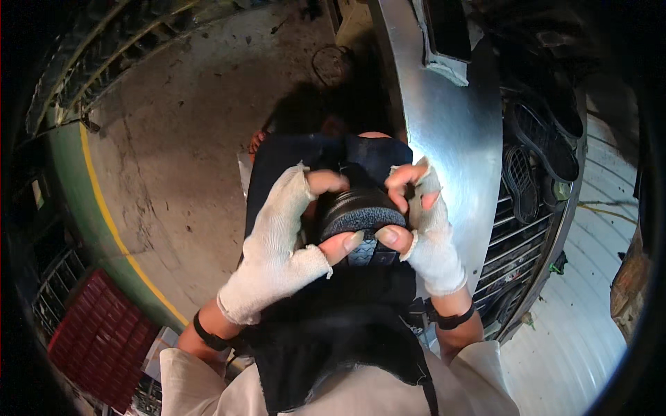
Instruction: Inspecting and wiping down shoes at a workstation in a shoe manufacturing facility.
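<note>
A black shoe (pixel 359 205) is held over my lap between both hands, with a grey, rough-looking edge and a patterned sole part turned toward me. My left hand (pixel 286 239), in a white fingerless glove, grips its left side, the thumb pressing on the near edge. On the opposite side my right hand (pixel 429 225), gloved the same way, has its thumb on that edge and its fingers curled at the shoe's side. The two thumbs lie close together. Dark cloth of my apron (pixel 333 326) is under the shoe, whose far part blends into it.
To my right runs a shiny metal bench surface (pixel 454 132). Beyond it, several black shoe soles (pixel 544 142) lie on a barred metal rack (pixel 513 249). A dark red crate-like stack (pixel 104 340) stands at the lower left, near a yellow floor line (pixel 114 232). Racks (pixel 90 62) fill the far left.
</note>
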Action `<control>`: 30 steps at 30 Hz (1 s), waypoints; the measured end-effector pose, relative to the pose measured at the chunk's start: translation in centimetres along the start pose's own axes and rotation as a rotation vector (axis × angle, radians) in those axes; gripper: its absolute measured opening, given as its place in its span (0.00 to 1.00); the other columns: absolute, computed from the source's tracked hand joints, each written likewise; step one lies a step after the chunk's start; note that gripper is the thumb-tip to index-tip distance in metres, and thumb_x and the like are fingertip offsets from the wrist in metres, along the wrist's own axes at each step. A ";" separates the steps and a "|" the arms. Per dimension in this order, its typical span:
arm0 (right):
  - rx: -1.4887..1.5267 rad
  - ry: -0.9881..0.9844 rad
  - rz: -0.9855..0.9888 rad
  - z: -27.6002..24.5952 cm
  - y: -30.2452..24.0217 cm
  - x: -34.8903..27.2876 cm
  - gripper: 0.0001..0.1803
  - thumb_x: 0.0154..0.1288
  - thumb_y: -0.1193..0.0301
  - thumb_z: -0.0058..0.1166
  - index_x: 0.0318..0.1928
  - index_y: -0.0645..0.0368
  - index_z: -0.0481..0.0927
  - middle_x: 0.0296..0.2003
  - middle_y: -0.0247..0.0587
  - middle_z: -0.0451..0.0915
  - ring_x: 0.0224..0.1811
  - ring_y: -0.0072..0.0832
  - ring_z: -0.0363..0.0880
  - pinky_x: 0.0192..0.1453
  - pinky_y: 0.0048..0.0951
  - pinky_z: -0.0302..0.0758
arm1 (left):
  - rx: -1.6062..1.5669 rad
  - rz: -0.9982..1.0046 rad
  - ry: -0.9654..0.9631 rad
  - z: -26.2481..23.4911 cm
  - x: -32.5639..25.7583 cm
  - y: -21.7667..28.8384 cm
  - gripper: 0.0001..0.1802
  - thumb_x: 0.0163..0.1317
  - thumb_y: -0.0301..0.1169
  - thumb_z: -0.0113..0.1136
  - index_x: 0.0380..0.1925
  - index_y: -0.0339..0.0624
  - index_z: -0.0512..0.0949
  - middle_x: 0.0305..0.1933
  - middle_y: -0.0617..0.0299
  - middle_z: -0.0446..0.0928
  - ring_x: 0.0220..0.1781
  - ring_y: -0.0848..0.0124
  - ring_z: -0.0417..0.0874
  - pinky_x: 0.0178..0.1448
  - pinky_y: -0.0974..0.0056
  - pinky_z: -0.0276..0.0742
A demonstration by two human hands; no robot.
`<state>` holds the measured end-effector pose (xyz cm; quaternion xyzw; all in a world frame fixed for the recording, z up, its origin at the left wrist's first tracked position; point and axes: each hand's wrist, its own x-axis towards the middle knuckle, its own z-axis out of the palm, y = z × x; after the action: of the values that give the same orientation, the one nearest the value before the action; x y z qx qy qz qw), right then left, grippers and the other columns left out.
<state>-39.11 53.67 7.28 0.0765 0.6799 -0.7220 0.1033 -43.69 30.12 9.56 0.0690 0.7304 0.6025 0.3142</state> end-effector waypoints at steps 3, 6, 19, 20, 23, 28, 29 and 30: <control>0.017 -0.052 0.050 -0.3 -0.7 0.6 0.34 0.64 0.66 0.74 0.68 0.58 0.75 0.36 0.25 0.68 0.36 0.19 0.64 0.49 0.25 0.71 | -0.019 -0.045 -0.021 -0.1 0.4 0.5 0.37 0.62 0.38 0.78 0.65 0.39 0.70 0.60 0.59 0.74 0.61 0.70 0.77 0.67 0.63 0.74; 0.006 -0.133 0.028 -0.2 0.1 0.8 0.34 0.67 0.61 0.71 0.71 0.58 0.77 0.35 0.27 0.69 0.35 0.20 0.66 0.44 0.26 0.72 | -0.055 -0.044 -0.047 -0.3 0.5 -1.0 0.44 0.59 0.47 0.82 0.67 0.39 0.69 0.60 0.60 0.73 0.62 0.70 0.76 0.68 0.64 0.72; 0.210 -0.073 -0.169 0.5 -8.4 -12.3 0.57 0.63 0.28 0.61 0.78 0.60 0.71 0.50 0.31 0.75 0.56 0.24 0.74 0.69 0.29 0.67 | -0.843 -0.214 0.050 5.5 -10.2 -6.9 0.67 0.54 0.70 0.73 0.82 0.41 0.54 0.79 0.52 0.67 0.79 0.61 0.70 0.81 0.52 0.68; 0.421 -0.023 -0.208 0.8 -8.7 -13.0 0.57 0.68 0.26 0.53 0.78 0.61 0.69 0.52 0.32 0.76 0.59 0.24 0.75 0.70 0.29 0.67 | -0.388 0.206 0.240 6.3 -11.0 -3.9 0.73 0.41 0.72 0.79 0.80 0.39 0.57 0.80 0.55 0.63 0.77 0.64 0.69 0.80 0.55 0.66; 0.600 -0.041 -0.161 2.5 -11.9 -14.9 0.53 0.74 0.30 0.47 0.79 0.65 0.66 0.69 0.46 0.76 0.69 0.30 0.76 0.77 0.33 0.69 | 0.383 0.954 0.321 2.8 -10.6 3.1 0.47 0.52 0.51 0.84 0.66 0.47 0.70 0.70 0.50 0.75 0.70 0.53 0.78 0.74 0.47 0.73; 0.304 -0.079 -0.024 2.2 -12.7 -17.1 0.42 0.82 0.42 0.46 0.79 0.64 0.67 0.72 0.49 0.74 0.71 0.31 0.75 0.79 0.34 0.67 | 0.970 1.218 0.277 1.0 -14.8 7.8 0.24 0.63 0.38 0.74 0.58 0.53 0.77 0.67 0.52 0.80 0.70 0.46 0.80 0.76 0.40 0.71; 0.625 -0.142 0.100 2.6 -12.1 -17.1 0.39 0.81 0.45 0.52 0.76 0.65 0.71 0.70 0.48 0.77 0.70 0.30 0.77 0.77 0.34 0.71 | 1.079 1.208 0.189 0.4 -15.1 8.6 0.24 0.61 0.37 0.74 0.56 0.53 0.78 0.66 0.52 0.81 0.70 0.47 0.79 0.76 0.39 0.71; 0.645 -0.245 0.273 1.5 -11.3 -17.3 0.36 0.81 0.52 0.55 0.78 0.62 0.69 0.68 0.45 0.80 0.67 0.30 0.81 0.74 0.32 0.75 | 1.183 1.194 0.105 -0.3 -15.3 9.8 0.23 0.59 0.37 0.75 0.54 0.54 0.80 0.65 0.53 0.82 0.71 0.47 0.78 0.77 0.39 0.70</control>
<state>-25.19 53.54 22.68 0.1080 0.3833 -0.8826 0.2498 -34.42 25.15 24.34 0.5690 0.7802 0.1878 -0.1795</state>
